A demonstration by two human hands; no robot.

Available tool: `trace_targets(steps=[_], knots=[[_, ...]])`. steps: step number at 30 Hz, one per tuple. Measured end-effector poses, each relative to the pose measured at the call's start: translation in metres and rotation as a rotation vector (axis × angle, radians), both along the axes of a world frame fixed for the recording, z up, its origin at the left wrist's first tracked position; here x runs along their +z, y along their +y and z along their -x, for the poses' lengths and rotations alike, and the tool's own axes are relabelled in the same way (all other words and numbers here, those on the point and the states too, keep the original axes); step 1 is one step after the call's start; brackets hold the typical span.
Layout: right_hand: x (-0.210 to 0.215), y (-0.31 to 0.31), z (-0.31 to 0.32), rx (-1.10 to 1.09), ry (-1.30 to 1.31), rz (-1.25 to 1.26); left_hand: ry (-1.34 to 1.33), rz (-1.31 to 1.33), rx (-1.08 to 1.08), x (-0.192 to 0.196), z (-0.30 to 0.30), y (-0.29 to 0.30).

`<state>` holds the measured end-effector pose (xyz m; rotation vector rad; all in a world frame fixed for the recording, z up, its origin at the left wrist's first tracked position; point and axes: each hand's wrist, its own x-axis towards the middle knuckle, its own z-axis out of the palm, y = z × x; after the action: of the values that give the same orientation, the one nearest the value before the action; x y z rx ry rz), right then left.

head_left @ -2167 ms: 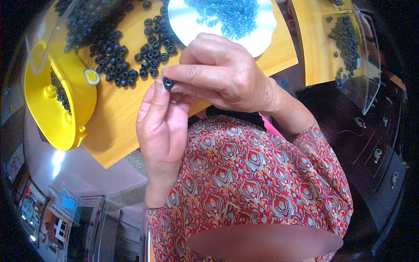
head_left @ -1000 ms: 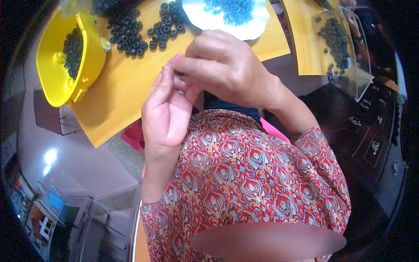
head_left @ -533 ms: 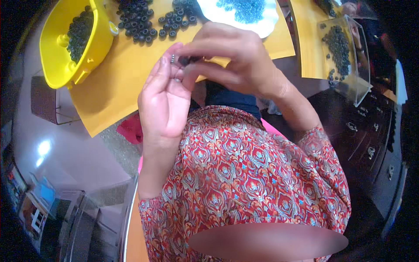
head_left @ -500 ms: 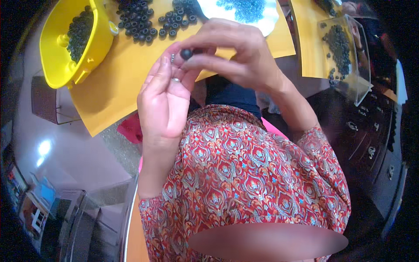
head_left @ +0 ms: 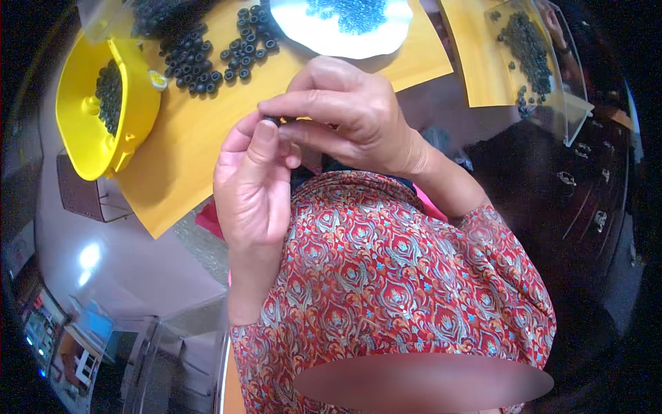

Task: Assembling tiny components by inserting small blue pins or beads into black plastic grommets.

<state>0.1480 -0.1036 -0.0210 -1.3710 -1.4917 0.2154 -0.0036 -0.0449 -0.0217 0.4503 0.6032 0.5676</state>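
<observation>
My left hand (head_left: 252,186) and my right hand (head_left: 352,114) meet in front of my body, fingertips together. Between them is a small black rounded part (head_left: 272,121), mostly covered by the fingers. The left thumb and forefinger close against it from one side. From the other side, the right thumb and fingers pinch it. Whatever else lies between the fingertips is hidden. Beyond my hands, several black ring-like parts (head_left: 196,62) with holes lie loose on the yellow tabletop (head_left: 183,134).
At the left edge stands a yellow bin (head_left: 76,148) with small dark pieces (head_left: 109,96). A white dish (head_left: 303,38) of bluish clear bits (head_left: 352,14) sits at the far side. On another yellow surface to the right, a clear box (head_left: 562,90) holds dark pieces (head_left: 527,52).
My right hand has brought the black part down and left against the left fingertips. The small silvery coil-like piece seen in my left fingers is now hidden. The whole view has shifted somewhat.
</observation>
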Motion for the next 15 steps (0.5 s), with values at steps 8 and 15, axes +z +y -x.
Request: trace_targets(steps=[8,15], knots=[[-0.002,-0.014,-0.007,0.127,0.631,0.152,-0.213,0.210,-0.052,0.003,0.004,-0.002],[-0.003,-0.028,-0.010,0.199,1.224,0.370,-0.302,0.260,-0.102,0.007,0.004,-0.003]])
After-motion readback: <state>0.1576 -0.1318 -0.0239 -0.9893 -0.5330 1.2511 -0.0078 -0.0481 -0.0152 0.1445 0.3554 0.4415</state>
